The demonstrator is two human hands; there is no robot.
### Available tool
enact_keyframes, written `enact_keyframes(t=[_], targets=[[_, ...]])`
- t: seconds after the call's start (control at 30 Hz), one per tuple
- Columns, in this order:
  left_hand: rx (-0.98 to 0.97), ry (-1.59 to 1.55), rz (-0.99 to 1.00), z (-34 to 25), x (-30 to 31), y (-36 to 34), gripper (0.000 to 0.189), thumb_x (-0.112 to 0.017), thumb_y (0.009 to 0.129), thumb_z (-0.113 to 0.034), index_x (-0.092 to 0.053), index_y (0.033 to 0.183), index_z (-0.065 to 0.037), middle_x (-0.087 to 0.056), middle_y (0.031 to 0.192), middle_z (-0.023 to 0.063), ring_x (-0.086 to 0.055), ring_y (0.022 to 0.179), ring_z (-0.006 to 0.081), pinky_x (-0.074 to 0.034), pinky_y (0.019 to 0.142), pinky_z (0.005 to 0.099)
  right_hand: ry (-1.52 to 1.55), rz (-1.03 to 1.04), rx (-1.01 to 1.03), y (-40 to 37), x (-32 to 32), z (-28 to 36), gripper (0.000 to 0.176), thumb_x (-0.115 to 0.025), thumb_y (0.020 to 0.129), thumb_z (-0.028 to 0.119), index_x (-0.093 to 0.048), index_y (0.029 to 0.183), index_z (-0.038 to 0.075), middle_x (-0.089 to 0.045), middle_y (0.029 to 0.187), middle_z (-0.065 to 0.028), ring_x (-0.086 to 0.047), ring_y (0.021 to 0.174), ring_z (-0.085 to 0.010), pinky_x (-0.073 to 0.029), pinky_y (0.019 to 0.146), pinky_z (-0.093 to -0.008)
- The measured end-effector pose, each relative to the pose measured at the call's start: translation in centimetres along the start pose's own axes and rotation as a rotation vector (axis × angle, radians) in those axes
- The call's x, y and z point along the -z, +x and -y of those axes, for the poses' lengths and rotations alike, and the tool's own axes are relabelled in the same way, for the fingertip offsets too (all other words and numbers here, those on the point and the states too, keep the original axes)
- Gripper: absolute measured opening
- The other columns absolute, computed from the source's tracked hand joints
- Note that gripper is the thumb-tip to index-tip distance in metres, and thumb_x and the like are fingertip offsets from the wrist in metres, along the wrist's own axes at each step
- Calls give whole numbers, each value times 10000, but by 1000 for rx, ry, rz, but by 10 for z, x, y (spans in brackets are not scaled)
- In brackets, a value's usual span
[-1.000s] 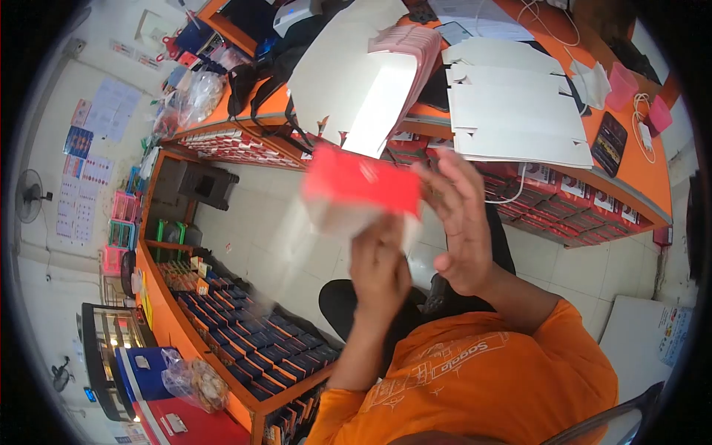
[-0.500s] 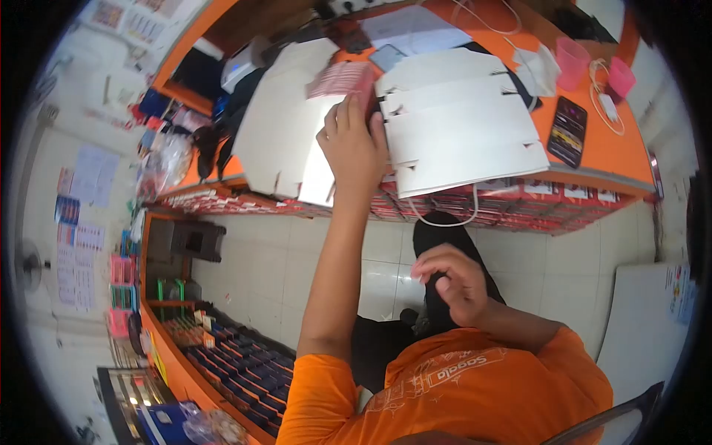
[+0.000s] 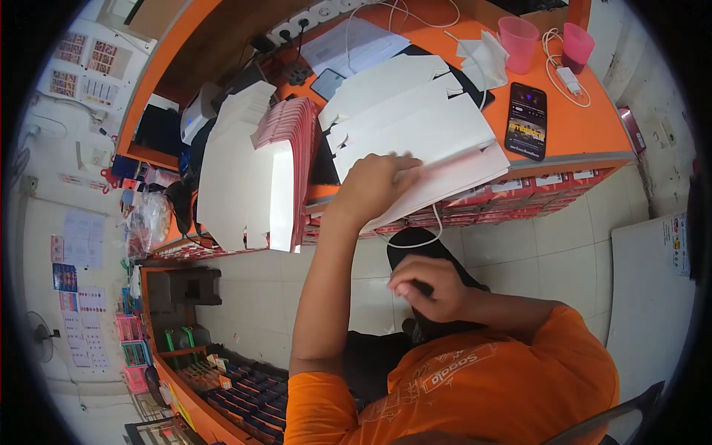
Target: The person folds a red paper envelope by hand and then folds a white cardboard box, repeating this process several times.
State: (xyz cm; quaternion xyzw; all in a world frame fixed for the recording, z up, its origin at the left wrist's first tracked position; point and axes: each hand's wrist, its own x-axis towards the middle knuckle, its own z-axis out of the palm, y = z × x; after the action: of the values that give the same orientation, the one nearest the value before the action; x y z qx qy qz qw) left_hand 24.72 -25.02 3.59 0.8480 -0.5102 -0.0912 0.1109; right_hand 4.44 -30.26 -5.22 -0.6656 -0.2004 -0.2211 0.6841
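A stack of flat white cardboard sheets with slotted edges, like unfolded cartons, lies on the orange counter. My left hand is at its front edge, fingers closed on the top sheet, whose near edge is raised over a pinkish sheet below. To the left stands a row of nested, partly folded cartons, white inside and pink-red outside. Beside it spreads a large white cardboard panel. My right hand hovers above my lap, its fingers curled with nothing visible in them.
On the right of the orange counter are a dark phone, pink cups and a white charger. Another phone lies behind the sheets. A white cable loop hangs over the front edge.
My left hand has moved from the pink cartons rightward to the white sheets, and the top sheet's front edge has lifted. My right hand's fingers have curled in more. The view has shifted.
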Motion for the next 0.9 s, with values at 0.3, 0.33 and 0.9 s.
enact_keyframes(t=[0.3, 0.33, 0.9], targets=[[-246, 101, -494, -71, -15, -126, 520, -731, 776, -21, -675, 1292, -61, -723, 1235, 87, -713, 1123, 250, -599, 846, 360, 460, -542, 97, 5, -12, 8, 718, -784, 926, 232, -375, 1463, -15, -499, 1421, -159, -540, 1276, -245, -454, 1060, -381], [-178, 1, -467, -80, -24, -143, 443, -763, 824, -90, -699, 1262, -76, -685, 1324, 93, -663, 1221, 281, -587, 903, 381, 381, -597, -26, -8, -18, 10, 518, -685, 1002, 235, -475, 1394, -30, -592, 1296, -152, -569, 1242, -249, -432, 1085, -390], [170, -1562, -1224, -111, -52, -342, 212, -674, 955, 0, -693, 1164, 23, -728, 1143, 101, -684, 1048, 185, -527, 930, 336, 463, 400, 198, -5, -113, 48, 462, -524, 1073, 313, -497, 1510, 165, -491, 1505, -221, -454, 1424, -367, -261, 1227, -532]])
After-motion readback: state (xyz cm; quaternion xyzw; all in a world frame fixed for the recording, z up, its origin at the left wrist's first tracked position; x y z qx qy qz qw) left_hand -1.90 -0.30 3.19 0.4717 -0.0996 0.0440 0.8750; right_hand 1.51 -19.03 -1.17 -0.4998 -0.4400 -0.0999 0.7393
